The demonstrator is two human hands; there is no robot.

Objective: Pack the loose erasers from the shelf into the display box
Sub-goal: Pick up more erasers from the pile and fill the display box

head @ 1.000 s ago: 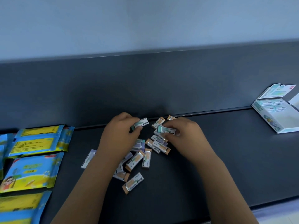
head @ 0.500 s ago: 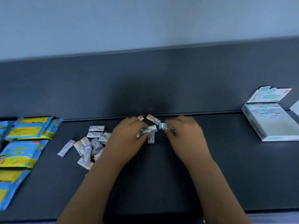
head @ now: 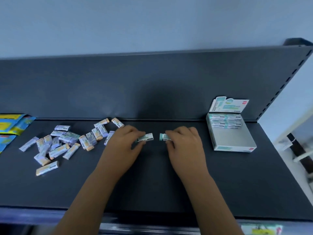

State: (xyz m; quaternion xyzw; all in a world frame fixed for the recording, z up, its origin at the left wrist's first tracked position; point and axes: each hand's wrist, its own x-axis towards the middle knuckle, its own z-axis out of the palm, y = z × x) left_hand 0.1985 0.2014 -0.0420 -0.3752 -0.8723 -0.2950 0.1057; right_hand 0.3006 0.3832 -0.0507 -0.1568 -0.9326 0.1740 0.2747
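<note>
Erasers in paper sleeves are spread in a loose heap on the left half of the dark shelf. Most are tipped with pale purple or peach. Two of them are set right by the back edge. One is left alone, nearer the front edge than the rest.

Near the middle of the shelf, a bit toward the back edge, two hands are seen. A teal eraser is pinched by the left hand between the thumb and the curled fingers. It is held level, with its end pointed at the other hand. A second teal eraser is gripped by the right hand, and only its teal end is shown past the fingers. The two erasers are held apart, with a small gap between them. Whether they are touching the shelf cannot be told.

The display box is placed near the right end of the shelf, close to the back edge and well apart from the heap. Its lid flap is stood up at the back. Packed erasers are stacked in rows along the back of the box, and the grey floor in front of them is seen.

Blue and yellow packets are laid at the left edge of the shelf, and they are cut off by the side of the view.
</note>
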